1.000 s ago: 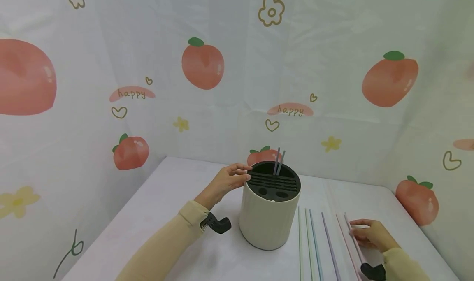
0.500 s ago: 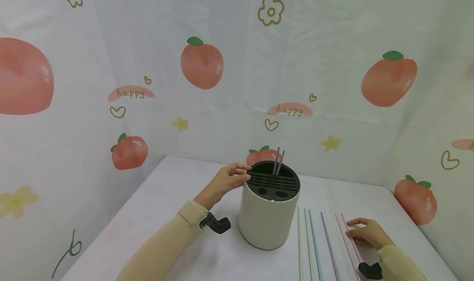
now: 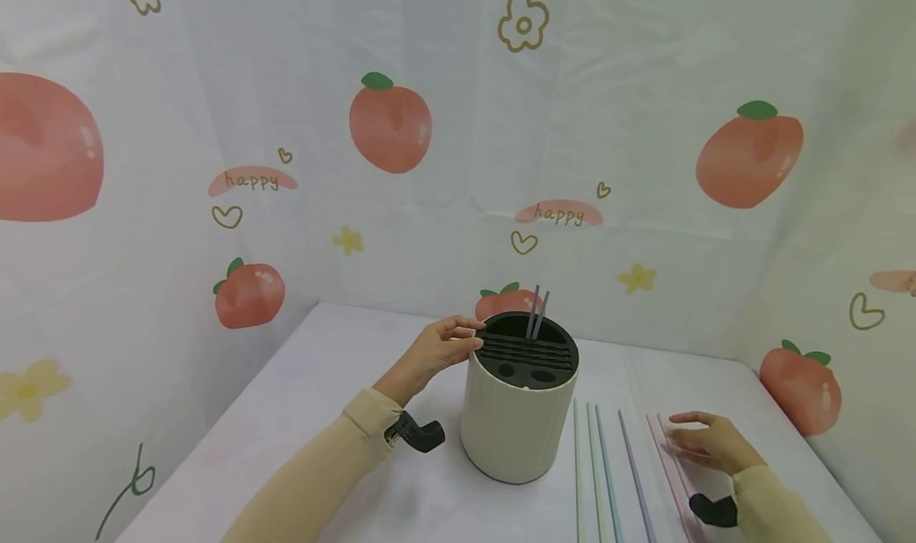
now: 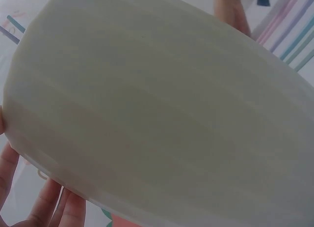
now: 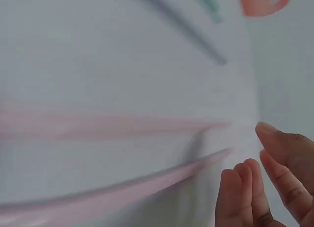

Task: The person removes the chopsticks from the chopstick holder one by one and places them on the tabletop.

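Note:
A cream cylindrical pen holder point(image 3: 518, 436) with a black slotted top stands upright on the table. My left hand point(image 3: 435, 351) holds its left rim between thumb and fingers; the left wrist view shows those fingers point(image 4: 46, 205) along the edge. Two thin straws point(image 3: 533, 320) lean in the holder's back compartment. On the right, two pink straws point(image 5: 122, 126) lie side by side on the table. Just over their far ends hovers my right hand point(image 3: 708, 444), thumb and fingers apart, with nothing visible between them.
Left of the pink straws lie a purple straw point(image 3: 636, 475), a blue one point(image 3: 609, 475) and two greenish ones, roughly parallel. A white cloth printed with peaches point(image 3: 390, 129) hangs behind the table point(image 3: 386, 487) and along its sides.
My right hand has shifted slightly left and come off the rightmost pink straw, its fingers spreading. That straw now lies nearer the other pink one. The left hand has stayed on the rim.

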The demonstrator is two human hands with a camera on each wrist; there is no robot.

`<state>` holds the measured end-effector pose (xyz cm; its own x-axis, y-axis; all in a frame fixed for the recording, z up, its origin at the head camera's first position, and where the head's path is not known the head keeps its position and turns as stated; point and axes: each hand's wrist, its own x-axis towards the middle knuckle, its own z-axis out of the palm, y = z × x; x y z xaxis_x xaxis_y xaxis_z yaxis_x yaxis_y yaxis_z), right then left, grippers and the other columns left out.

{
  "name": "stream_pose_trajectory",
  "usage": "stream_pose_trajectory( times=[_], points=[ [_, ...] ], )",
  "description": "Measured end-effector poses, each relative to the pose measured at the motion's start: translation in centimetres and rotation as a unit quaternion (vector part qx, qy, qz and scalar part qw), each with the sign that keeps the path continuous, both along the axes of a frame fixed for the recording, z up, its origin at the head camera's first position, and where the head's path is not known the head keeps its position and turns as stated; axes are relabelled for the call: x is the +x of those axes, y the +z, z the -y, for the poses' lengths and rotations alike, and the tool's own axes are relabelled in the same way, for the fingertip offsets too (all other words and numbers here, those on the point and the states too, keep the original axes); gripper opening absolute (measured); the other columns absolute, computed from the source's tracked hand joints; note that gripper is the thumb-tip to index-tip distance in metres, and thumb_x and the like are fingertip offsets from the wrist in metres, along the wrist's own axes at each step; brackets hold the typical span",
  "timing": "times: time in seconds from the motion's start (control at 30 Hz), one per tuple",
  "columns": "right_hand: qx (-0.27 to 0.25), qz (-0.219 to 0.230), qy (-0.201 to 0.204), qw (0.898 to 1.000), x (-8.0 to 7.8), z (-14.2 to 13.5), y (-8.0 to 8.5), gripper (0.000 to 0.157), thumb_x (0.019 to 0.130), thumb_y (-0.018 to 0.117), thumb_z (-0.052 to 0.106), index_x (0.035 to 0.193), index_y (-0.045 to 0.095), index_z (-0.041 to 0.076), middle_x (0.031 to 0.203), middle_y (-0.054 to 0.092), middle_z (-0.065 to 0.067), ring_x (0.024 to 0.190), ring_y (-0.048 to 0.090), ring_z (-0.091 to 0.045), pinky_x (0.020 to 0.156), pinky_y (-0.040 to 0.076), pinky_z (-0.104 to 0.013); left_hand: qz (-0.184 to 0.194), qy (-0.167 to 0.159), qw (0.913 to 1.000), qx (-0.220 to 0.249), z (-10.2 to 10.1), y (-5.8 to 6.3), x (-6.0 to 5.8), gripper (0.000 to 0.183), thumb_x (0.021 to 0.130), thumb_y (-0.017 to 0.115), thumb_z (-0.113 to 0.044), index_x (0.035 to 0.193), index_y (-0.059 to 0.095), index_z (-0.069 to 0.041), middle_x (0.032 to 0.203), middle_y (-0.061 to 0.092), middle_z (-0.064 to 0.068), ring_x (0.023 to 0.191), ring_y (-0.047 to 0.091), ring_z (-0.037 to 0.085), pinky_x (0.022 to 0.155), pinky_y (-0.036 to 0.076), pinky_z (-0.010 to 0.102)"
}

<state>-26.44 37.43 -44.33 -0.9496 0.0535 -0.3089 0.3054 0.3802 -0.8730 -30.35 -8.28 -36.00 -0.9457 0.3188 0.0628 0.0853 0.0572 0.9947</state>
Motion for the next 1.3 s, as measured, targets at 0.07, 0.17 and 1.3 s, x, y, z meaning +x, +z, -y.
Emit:
stream_pose_trajectory(
  times=[0.07, 0.17, 1.3],
  points=[
    [-0.022, -0.032, 0.030, 0.999, -0.4, 0.3, 1.6, 0.042, 0.091, 0.066, 0.009, 0.123, 0.052, -0.014, 0.093, 0.069, 0.001, 0.082, 0.067, -0.012, 0.075, 0.060, -0.030, 0.000, 0.002, 1.0000, -0.002, 0.0, 0.0, 0.0, 0.035, 0.089, 0.069, -0.014, 0.122, 0.064, -0.007, 0.127, 0.053, 0.017, 0.106, 0.059, 0.019, 0.098, 0.053, 0.035],
    [-0.068, -0.094, 0.075, 0.990, -1.1, 1.7, 4.7, 0.029, 0.095, 0.061, 0.011, 0.122, 0.059, 0.002, 0.100, 0.069, 0.004, 0.089, 0.068, -0.007, 0.082, 0.059, -0.029, -0.001, 0.005, 1.0000, -0.002, 0.0, 0.0, -0.1, 0.034, 0.089, 0.068, -0.014, 0.122, 0.064, -0.007, 0.126, 0.053, 0.017, 0.106, 0.059, 0.020, 0.098, 0.052, 0.035],
    [-0.097, -0.308, 0.161, 0.933, -3.0, 19.4, 12.0, 0.032, 0.085, 0.074, 0.012, 0.110, 0.061, -0.002, 0.100, 0.067, 0.008, 0.095, 0.068, -0.010, 0.082, 0.056, -0.024, 0.001, -0.008, 0.9999, 0.011, -0.2, -0.3, -0.2, 0.036, 0.090, 0.068, -0.014, 0.124, 0.062, -0.005, 0.127, 0.051, 0.018, 0.108, 0.060, 0.021, 0.100, 0.051, 0.037]
  ],
)
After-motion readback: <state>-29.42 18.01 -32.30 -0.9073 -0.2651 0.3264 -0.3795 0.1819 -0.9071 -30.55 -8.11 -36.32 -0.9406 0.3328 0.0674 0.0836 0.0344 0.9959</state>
